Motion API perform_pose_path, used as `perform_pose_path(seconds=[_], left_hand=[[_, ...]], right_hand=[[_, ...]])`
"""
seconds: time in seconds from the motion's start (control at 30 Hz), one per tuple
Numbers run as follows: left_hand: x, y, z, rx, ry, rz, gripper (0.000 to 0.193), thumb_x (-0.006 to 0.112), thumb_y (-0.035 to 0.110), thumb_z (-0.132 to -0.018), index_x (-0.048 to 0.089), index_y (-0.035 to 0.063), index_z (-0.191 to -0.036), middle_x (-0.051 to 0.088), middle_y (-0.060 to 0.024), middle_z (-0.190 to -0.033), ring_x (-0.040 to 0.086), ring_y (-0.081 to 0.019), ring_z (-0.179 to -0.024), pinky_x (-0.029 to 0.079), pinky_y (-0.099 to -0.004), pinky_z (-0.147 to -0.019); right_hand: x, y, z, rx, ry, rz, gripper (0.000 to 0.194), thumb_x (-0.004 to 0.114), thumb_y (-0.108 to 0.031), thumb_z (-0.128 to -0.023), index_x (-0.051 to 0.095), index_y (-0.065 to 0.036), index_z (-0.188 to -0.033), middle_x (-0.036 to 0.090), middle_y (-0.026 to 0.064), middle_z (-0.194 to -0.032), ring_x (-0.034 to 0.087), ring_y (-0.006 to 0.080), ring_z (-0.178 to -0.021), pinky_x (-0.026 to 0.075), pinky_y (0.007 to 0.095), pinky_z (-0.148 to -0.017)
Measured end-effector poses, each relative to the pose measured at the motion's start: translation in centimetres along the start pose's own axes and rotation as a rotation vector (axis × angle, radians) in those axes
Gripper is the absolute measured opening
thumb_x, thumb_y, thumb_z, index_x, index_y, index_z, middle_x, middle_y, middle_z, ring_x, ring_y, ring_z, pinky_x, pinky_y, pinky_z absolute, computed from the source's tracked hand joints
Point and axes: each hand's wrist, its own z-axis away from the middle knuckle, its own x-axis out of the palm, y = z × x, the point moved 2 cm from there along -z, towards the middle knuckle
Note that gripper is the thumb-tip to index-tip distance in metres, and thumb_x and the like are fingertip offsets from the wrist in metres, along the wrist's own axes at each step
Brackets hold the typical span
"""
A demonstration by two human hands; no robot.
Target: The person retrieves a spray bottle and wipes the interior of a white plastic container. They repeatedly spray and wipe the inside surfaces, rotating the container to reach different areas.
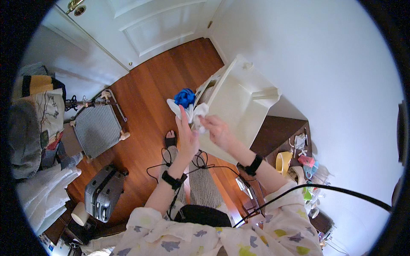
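In front of me, at the near left edge of a cream plastic storage unit (238,112), my two hands meet on a soft white cloth item (200,113). My left hand (187,137) has its fingers extended along the cloth and appears to support it. With bent fingers, my right hand (219,129) pinches the cloth's right part. A crumpled, shiny blue bundle (184,98) sits just beyond my left fingertips, against the white fabric. Whether the blue bundle is joined to the cloth cannot be told. The unit's top is an open, shallow tray with raised edges.
A grey suitcase (104,193) and a striped-fabric folding stool (97,130) stand left, beside piled clothes (48,112). Right, a dark brown cabinet (282,132) bears small items. Black cables (205,164) hang before my legs. A white door (160,32) stands ahead.
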Motion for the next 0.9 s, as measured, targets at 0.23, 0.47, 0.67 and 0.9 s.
perform_pose_path(seconds=[0.23,0.47,0.67,0.9], left_hand=[[-2.8,0.8,0.5,-0.252,0.058,0.22,0.058,0.024,0.042,-0.092,0.02,0.0061,-0.137,0.023,-0.012,-0.138,0.039,-0.016,-0.091,0.035,-0.0244,-0.076],[-6.0,1.6,-0.9,-0.226,-0.021,0.094,0.047,0.041,0.023,-0.091,0.03,0.0065,-0.134,0.034,-0.0116,-0.116,0.038,-0.0186,-0.094,0.03,-0.0265,-0.08],[-7.0,0.4,-0.1,-0.294,-0.022,0.137,0.049,0.042,0.022,-0.091,0.03,0.0004,-0.132,0.035,-0.0163,-0.116,0.039,-0.0261,-0.106,0.027,-0.0318,-0.095],[-9.0,-0.1,0.3,-0.254,-0.03,0.048,0.052,0.044,0.025,-0.091,0.028,-0.0004,-0.133,0.034,-0.0141,-0.117,0.038,-0.0233,-0.108,0.027,-0.0305,-0.094]], right_hand=[[-3.3,-1.4,0.8,0.456,0.161,-0.518,0.042,0.045,0.009,-0.069,0.057,-0.003,-0.108,0.057,0.0035,-0.086,0.054,0.0144,-0.077,0.044,0.0278,-0.065],[-8.3,5.9,-9.0,0.925,0.631,-0.351,0.028,0.049,-0.009,-0.076,0.064,-0.002,-0.099,0.062,0.012,-0.073,0.056,0.0147,-0.067,0.042,0.031,-0.061],[-4.4,8.9,-11.6,1.024,0.824,-0.22,0.029,0.058,-0.023,-0.077,0.064,0.003,-0.089,0.06,0.0105,-0.07,0.051,0.0166,-0.062,0.041,0.0317,-0.06],[-2.4,3.1,-8.7,0.881,0.934,-0.057,0.033,0.071,-0.022,-0.068,0.065,0.002,-0.09,0.058,0.0081,-0.066,0.049,0.0131,-0.06,0.041,0.028,-0.058]])
